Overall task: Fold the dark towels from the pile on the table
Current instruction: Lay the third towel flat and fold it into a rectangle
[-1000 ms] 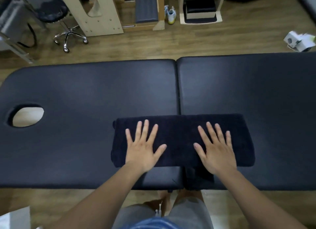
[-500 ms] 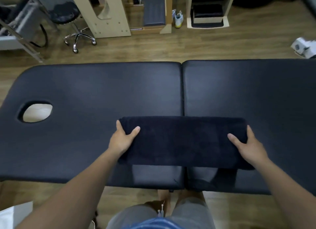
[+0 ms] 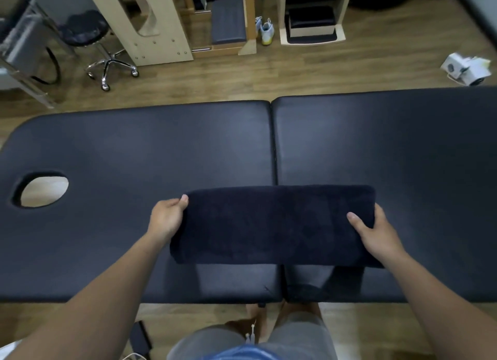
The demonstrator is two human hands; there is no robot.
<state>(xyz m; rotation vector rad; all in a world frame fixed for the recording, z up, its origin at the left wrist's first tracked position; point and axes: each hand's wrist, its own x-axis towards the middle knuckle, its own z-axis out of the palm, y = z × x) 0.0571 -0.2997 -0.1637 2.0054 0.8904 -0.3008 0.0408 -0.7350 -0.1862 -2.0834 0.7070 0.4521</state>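
Note:
A dark folded towel [image 3: 271, 225] lies as a long strip across the near middle of the black padded table [image 3: 134, 150]. My left hand [image 3: 166, 217] grips its left end, thumb on top and fingers hidden beneath. My right hand [image 3: 373, 233] holds the right end the same way, thumb lying over the cloth. The towel's front edge appears slightly lifted, with a shadow under it. No pile of other towels is in view.
The table has an oval face hole [image 3: 43, 189] at the left and a seam [image 3: 274, 150] down its middle. Beyond it on the wooden floor stand a wheeled stool [image 3: 91, 42], wooden frames [image 3: 150, 26] and a white box [image 3: 468, 66].
A second ago both hands lay flat with spread fingers on top of the towel. They slid outward to its ends and now grip them.

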